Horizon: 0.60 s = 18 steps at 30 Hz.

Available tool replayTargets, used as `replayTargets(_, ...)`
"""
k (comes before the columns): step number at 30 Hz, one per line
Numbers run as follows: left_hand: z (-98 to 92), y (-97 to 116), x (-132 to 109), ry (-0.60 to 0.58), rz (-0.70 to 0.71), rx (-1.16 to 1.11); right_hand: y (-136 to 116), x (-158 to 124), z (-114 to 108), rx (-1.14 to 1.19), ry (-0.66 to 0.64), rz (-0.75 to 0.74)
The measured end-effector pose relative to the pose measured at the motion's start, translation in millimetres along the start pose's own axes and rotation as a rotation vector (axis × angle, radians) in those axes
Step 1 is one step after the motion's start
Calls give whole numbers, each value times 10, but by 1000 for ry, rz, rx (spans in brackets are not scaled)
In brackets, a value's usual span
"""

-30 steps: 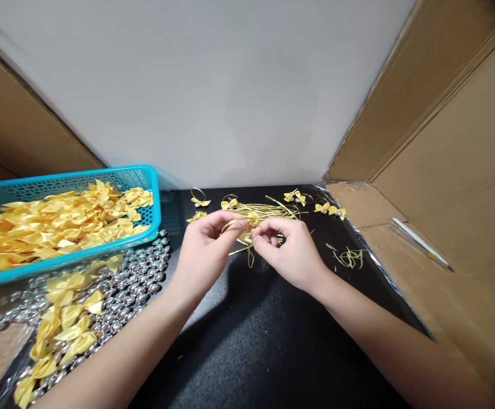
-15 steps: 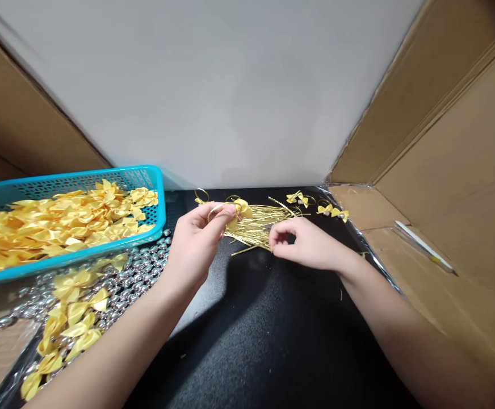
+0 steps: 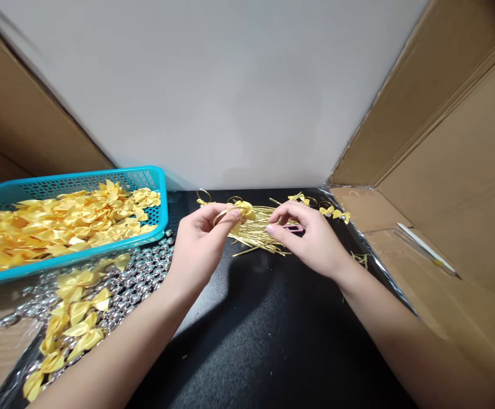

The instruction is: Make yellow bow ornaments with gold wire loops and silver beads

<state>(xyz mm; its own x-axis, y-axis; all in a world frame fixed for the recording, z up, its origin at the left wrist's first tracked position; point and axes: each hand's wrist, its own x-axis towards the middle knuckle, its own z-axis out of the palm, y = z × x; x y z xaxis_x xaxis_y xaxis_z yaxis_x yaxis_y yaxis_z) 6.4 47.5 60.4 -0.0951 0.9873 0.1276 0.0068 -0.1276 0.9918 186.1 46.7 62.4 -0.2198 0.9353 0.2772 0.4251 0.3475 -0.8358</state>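
The left hand [image 3: 196, 247] hangs just left of the wire pile [image 3: 256, 230], fingertips pinched on a bow [image 3: 242, 209] above its left edge. The right hand [image 3: 315, 241], loosely curled, touches the pile's right end over a pink thing [image 3: 294, 228]; grip unclear. Wires lie left-to-right.

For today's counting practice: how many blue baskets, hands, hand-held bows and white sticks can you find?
Blue basket: 1
Hands: 2 (left hand, right hand)
Held bow: 1
White stick: 1
Total: 5

One left hand [image 3: 198, 244], one right hand [image 3: 315, 241], one basket [image 3: 163, 199], one white stick [image 3: 426, 249], countless bows [image 3: 60, 218].
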Motion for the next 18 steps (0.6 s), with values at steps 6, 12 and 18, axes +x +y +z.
replayTargets(6,40,2,-75,-36,40,64,-91,-76,243,43,131,-8)
replayTargets(12,62,-22,-126,-77,66,138,-83,-71,247,141,-26,93)
replayTargets(18,51,-30,-120,-58,84,187,-96,-82,224,122,49,80)
